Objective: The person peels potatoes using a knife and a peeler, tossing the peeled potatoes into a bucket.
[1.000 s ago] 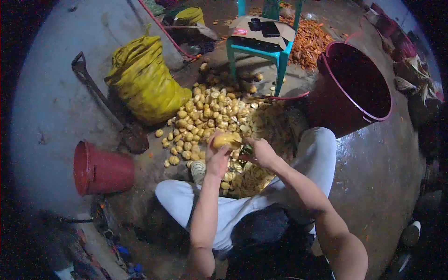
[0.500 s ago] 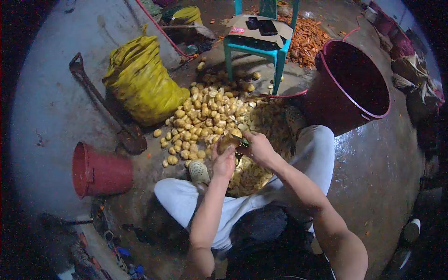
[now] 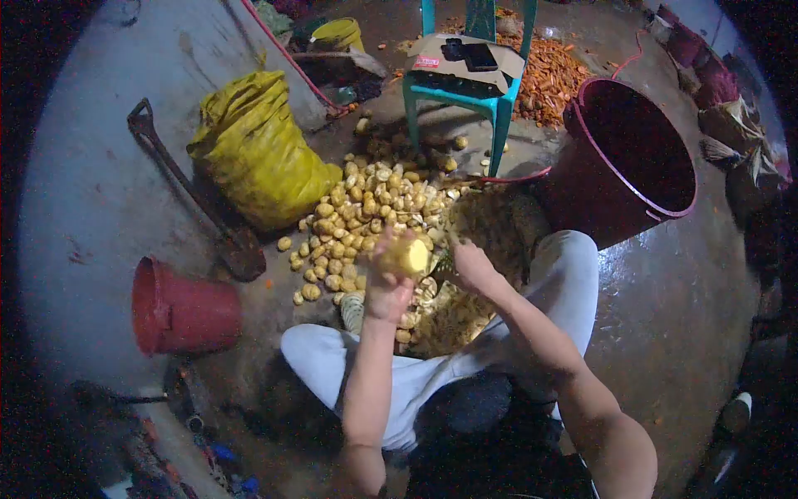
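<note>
Above the near side of the potato pile, the left hand grasps a potato, pale face showing; the right hand clenches a blurred tool beside it. Peeling seems partway; any further stroke needs steady hold.

Dim, grainy fisheye view, edges curving into black, with glare on the floor toward three o'clock and the left hand blurred.
</note>
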Tool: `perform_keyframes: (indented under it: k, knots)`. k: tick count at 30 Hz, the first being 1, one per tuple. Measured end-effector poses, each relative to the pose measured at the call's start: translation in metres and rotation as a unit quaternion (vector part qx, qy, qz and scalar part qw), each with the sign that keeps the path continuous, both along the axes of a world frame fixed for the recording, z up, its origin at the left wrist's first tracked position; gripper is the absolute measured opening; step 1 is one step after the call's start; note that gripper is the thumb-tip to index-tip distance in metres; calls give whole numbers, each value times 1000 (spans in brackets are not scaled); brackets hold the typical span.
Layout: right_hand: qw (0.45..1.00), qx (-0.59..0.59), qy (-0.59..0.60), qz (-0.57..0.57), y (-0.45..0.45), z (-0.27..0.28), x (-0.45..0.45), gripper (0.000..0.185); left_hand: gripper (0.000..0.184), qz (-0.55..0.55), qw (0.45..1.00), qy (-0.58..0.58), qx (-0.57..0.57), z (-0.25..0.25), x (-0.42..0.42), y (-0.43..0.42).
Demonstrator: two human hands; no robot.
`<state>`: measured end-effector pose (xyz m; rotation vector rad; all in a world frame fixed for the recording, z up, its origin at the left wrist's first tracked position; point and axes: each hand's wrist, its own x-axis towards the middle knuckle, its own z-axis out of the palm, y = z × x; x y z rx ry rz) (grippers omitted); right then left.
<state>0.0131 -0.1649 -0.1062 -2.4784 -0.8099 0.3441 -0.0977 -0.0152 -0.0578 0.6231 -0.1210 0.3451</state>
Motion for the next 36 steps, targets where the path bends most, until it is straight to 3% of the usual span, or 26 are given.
perform_keyframes:
  k: [3, 7, 9, 12, 14, 16, 17, 18, 19, 22, 23, 26, 28, 30, 32, 34, 35, 36]
  knots:
    - [999, 39, -16, 29, -7, -27, 6, 34, 52, 38, 968, 126, -215, -19, -3, 17]
    - [978, 149, -70, 129, -12, -7, 17, 37, 47, 95, 953, 222, -184, -39, -4, 20]
    - [965, 236, 98, 59, -13, 26, 10, 36, 47, 79, 961, 212, -160, -29, -4, 21]
    - [968, 219, 119, 22, -18, 41, 7, 34, 47, 53, 969, 193, -143, -25, -7, 19]
    - [966, 241, 82, 37, -19, 50, 5, 33, 45, 96, 969, 220, -58, -43, -9, 27]
    - [956, 291, 10, 35, -16, 62, 2, 32, 44, 98, 968, 222, -72, -42, -9, 32]
    - [956, 291, 11, 38, -16, 50, 8, 32, 44, 113, 967, 219, -64, -43, -9, 32]
    - [989, 116, 66, 59, -20, 27, 20, 32, 43, 126, 966, 218, -57, -46, -10, 30]
    - [988, -63, 119, 75, -23, 6, 25, 33, 43, 127, 965, 221, -58, -50, -14, 29]
    - [988, -10, 123, 89, -19, -16, 28, 31, 43, 108, 962, 238, -82, -46, -7, 32]
    - [986, 129, 53, 92, -23, -20, 23, 23, 39, 112, 962, 233, -87, -46, -9, 29]
    - [975, 185, 101, 74, -25, 40, 10, 27, 40, 119, 961, 230, -101, -36, -15, 22]
    - [961, 249, 98, 75, -21, 17, 13, 26, 41, 82, 966, 227, -90, -31, -11, 21]
    - [938, 286, 176, 89, -17, 13, 10, 28, 52, 92, 967, 228, -73, -19, -9, 12]
    - [914, 317, 234, 97, -15, 20, 1, 34, 64, 20, 985, 161, -64, -8, -11, 7]
    - [896, 242, 370, 43, -10, 51, -13, 40, 74, 8, 989, 149, -26, -4, -12, 7]
    - [899, 245, 360, 50, -9, 52, -16, 52, 77, 15, 987, 161, 17, 4, -16, 4]
    - [898, 245, 362, 46, -8, 51, -17, 52, 80, 23, 983, 172, 59, 10, -18, 1]
